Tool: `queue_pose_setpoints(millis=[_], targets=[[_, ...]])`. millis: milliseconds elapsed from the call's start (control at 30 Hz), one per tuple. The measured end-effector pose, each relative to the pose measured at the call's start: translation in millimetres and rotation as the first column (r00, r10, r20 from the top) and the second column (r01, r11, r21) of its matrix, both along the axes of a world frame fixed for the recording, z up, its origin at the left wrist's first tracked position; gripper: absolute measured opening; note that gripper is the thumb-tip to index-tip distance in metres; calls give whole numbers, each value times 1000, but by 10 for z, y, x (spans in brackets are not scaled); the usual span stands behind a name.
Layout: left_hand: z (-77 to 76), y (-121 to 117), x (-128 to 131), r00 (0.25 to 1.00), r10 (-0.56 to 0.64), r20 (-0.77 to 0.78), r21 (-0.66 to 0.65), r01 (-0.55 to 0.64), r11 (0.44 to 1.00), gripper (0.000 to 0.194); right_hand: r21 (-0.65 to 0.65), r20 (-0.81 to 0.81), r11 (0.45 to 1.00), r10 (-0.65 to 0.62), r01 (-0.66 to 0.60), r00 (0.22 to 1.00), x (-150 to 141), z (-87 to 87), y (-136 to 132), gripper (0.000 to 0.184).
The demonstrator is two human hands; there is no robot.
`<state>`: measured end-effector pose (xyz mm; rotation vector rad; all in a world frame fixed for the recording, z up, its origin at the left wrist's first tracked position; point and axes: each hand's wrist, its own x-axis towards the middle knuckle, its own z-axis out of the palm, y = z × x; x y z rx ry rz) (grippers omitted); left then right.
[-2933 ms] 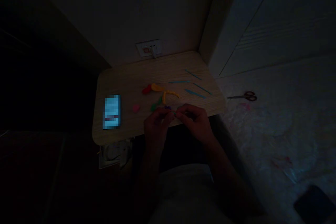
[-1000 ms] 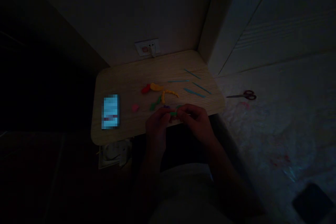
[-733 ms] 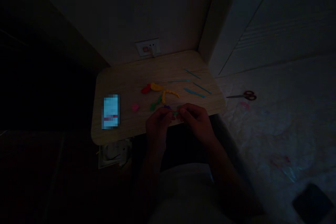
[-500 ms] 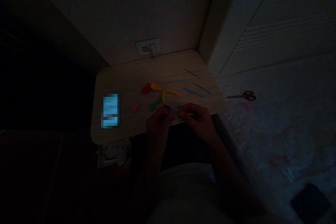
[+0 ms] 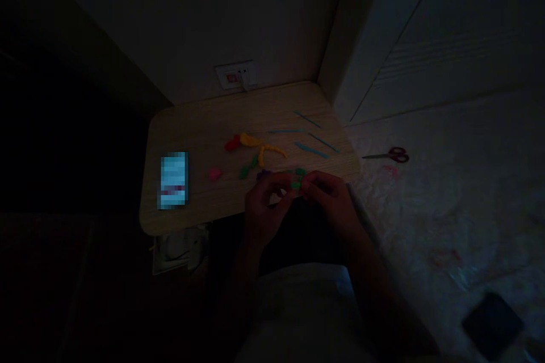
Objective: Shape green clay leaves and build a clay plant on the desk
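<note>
Near the front edge of the small wooden table [image 5: 196, 125], my left hand [image 5: 267, 204] and my right hand [image 5: 330, 195] meet fingertip to fingertip. Pinched between them is a small piece of green modelling clay [image 5: 296, 184]. Another green clay piece [image 5: 300, 172] shows just beyond the fingers. Beside my left fingers lies a purple clay piece [image 5: 264, 173], partly hidden. Farther left are green clay lumps [image 5: 244, 172], a pink clay lump [image 5: 215, 173], a red clay lump [image 5: 232, 143] and orange clay [image 5: 250, 140] with a twisted yellow-orange strand [image 5: 275, 150].
Several thin blue modelling tools [image 5: 311, 150] lie at the table's right. A lit, pixelated phone-like screen [image 5: 174, 180] is at the left. Red-handled scissors [image 5: 398, 155] rest on the plastic-covered floor at the right. A wall socket [image 5: 236, 75] holds a plug behind the table. The room is dim.
Both hands have shifted slightly right relative to the table, and the green clay between the fingers shows more clearly. The whole view has moved a little.
</note>
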<state>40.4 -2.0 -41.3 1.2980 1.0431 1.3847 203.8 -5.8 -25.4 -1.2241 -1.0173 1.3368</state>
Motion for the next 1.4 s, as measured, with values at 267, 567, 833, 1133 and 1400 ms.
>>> queue_pose_setpoints(millis=[267,567,833,1133,1400], targets=[[9,-7,-44,980,85,-180,216,-45,975,12,-23,-41,999,39,-40,998,-26,-6,-7,15],[80,-57,-58,978,119,-173,152,-93,984,10,-27,-73,999,35,-37,997,-45,14,-26,24],[82,-52,-59,990,90,-110,119,-76,990,6,-5,-49,998,67,-68,997,-36,25,-35,24],[86,-64,-49,991,89,-102,88,-80,993,16,52,-22,999,16,-14,1000,-79,73,-43,19],[41,-51,-54,995,90,-35,-58,-92,994,21,46,57,994,-106,103,993,75,-87,61,15]])
